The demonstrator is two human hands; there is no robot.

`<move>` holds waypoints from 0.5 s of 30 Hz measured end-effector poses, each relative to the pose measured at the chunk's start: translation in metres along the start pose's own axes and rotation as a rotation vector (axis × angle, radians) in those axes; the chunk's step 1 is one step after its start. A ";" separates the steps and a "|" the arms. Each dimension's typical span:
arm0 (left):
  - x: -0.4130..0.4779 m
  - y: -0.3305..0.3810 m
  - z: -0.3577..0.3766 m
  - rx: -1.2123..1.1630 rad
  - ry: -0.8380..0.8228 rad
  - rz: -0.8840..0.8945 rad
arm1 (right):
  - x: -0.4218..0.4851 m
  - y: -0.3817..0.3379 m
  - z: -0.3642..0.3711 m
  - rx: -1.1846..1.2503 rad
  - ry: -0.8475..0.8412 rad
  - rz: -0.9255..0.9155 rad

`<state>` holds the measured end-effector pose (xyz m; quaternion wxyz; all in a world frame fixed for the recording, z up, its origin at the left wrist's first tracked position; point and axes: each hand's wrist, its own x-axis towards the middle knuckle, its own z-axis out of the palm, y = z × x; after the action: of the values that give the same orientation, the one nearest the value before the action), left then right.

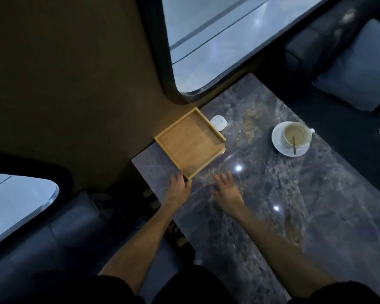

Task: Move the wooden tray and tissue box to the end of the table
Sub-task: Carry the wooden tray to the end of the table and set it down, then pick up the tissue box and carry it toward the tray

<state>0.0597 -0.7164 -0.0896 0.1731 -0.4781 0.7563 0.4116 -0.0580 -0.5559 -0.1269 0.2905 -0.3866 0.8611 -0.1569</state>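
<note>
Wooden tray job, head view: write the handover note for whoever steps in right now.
Left hand: at the near corner of the wooden tray, touching it; grip unclear.
Right hand: open, flat over the table, holding nothing.
Tray: empty, against the wall-side edge, a small white object just behind it.
Cup and saucer stand apart to the right.
Tissue box: not in view.
Left: confirm tray placement, find and move the tissue box.

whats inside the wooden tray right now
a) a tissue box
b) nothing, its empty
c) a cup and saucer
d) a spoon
b: the wooden tray shows only its bare wood floor; the cup with its spoon sits on a saucer apart on the marble table, and a small white object lies outside the tray's far rim.
</note>
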 end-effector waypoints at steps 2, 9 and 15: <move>-0.015 0.004 0.005 0.169 -0.050 0.063 | -0.018 0.003 -0.009 0.058 0.049 0.014; -0.082 0.036 0.019 0.191 -0.050 0.275 | -0.093 0.003 -0.043 0.221 0.295 0.071; -0.163 0.063 0.052 0.002 -0.039 0.414 | -0.179 0.034 -0.048 0.339 0.473 0.175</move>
<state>0.0771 -0.5676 0.0146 0.0997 -0.3042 0.8353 0.4469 -0.0116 -0.3963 -0.0383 0.1545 -0.2097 0.8965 -0.3585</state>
